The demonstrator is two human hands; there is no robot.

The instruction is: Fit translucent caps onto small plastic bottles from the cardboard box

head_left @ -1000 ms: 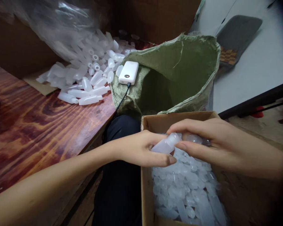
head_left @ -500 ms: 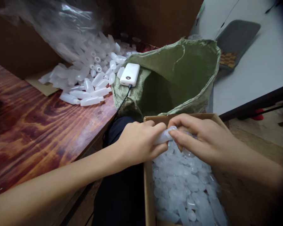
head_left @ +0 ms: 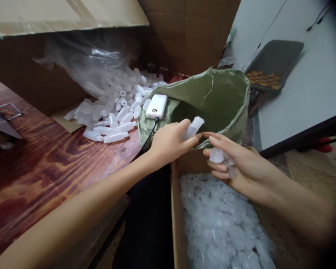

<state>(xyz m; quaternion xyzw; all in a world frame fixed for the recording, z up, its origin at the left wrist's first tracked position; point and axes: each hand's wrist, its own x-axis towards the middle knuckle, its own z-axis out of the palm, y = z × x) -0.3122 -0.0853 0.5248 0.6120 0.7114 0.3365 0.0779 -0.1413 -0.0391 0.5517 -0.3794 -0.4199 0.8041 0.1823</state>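
My left hand (head_left: 172, 140) is closed around a frosted white plastic bottle (head_left: 194, 127), its end tilted up and to the right near the sack's mouth. My right hand (head_left: 235, 160) curls its fingers around several small translucent plastic caps (head_left: 216, 155); the thumb and index finger reach toward my left fingertips. Both hands are over the far end of a cardboard box (head_left: 176, 224) filled with similar small translucent pieces (head_left: 218, 220). On the wooden table a heap of frosted bottles (head_left: 116, 137) spills from a clear plastic bag (head_left: 84, 67).
A green woven sack (head_left: 212, 89) gapes open beyond the box. On its folded edge rests a white power bank (head_left: 156, 106) with a black cable (head_left: 150, 132). A large carton (head_left: 168, 33) stands behind the heap. At the right is a grey chair (head_left: 280, 56) with a patterned seat.
My left hand has moved up with the bottle, away from the right hand, and the bottle now points upward. My right hand has turned, showing the caps in its fingers. The view has shifted.
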